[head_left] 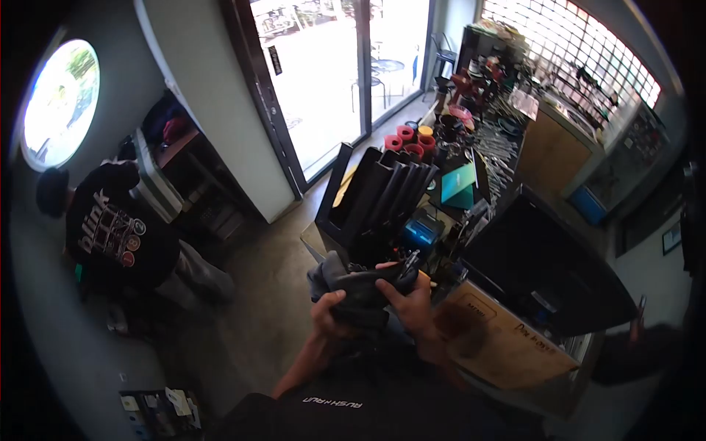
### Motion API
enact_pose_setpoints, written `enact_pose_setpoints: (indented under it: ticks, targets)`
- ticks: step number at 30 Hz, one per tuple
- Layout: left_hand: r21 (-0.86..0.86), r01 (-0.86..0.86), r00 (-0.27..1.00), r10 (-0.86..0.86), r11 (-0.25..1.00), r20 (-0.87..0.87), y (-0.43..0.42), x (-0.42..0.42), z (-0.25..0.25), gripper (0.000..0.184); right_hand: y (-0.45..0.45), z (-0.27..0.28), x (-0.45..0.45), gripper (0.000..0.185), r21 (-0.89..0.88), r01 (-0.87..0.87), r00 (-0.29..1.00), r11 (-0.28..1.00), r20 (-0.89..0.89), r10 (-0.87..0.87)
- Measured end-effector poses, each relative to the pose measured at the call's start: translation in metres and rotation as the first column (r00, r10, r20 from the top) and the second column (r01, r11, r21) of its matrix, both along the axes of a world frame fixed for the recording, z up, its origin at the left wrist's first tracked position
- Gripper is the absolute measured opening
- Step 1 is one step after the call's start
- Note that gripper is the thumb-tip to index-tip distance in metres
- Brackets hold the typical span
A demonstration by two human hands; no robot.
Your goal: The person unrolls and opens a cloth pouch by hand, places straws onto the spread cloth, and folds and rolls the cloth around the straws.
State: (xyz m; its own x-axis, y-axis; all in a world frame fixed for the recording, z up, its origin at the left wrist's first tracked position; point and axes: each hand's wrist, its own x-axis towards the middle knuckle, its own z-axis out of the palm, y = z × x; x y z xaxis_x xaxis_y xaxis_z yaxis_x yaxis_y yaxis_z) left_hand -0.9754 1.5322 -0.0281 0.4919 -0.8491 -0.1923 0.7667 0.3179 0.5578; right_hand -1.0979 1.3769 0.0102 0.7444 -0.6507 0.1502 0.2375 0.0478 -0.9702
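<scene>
A dark grey soft bag (346, 285), folded and crumpled, is held up in front of my chest. My left hand (329, 314) grips its lower left side, the thumb lying on top of the fabric. On the other side my right hand (410, 300) closes on the bag's right end, thumb pressed on its upper face. A small shiny metal piece (412, 262) shows just above the right fingers; I cannot make out what it is. The bag's underside and some of my fingers are hidden.
Beyond my hands stands a black slotted rack (382, 187). A crowded table holds red cups (413, 151), a teal card (459, 181) and many metal utensils (496, 143). At right, a large black screen (544, 257) sits above a cardboard box (500, 338). Another person (121, 228) bends at left.
</scene>
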Motion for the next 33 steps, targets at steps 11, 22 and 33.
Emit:
enact_pose_setpoints:
  ticks: [11, 22, 33]
  targets:
    - [0.148, 0.015, 0.986, -0.04, 0.989, 0.164, -0.007, 0.027, -0.001, 0.069, 0.0, -0.027, -0.009, 0.021, -0.023, 0.38, 0.925, 0.925, -0.013, -0.38]
    - [-0.043, -0.071, 0.983, 0.078, 0.997, 0.167, 0.008, 0.096, -0.022, 0.074, -0.007, -0.02, -0.006, 0.032, -0.043, 0.517, 0.855, 0.855, 0.058, -0.515]
    - [0.241, -0.11, 0.488, -0.159, 0.964, 0.858, 0.0, 0.126, -0.023, 0.048, -0.002, -0.028, 0.01, 0.012, -0.563, 0.546, 0.765, 0.62, 0.034, -0.643]
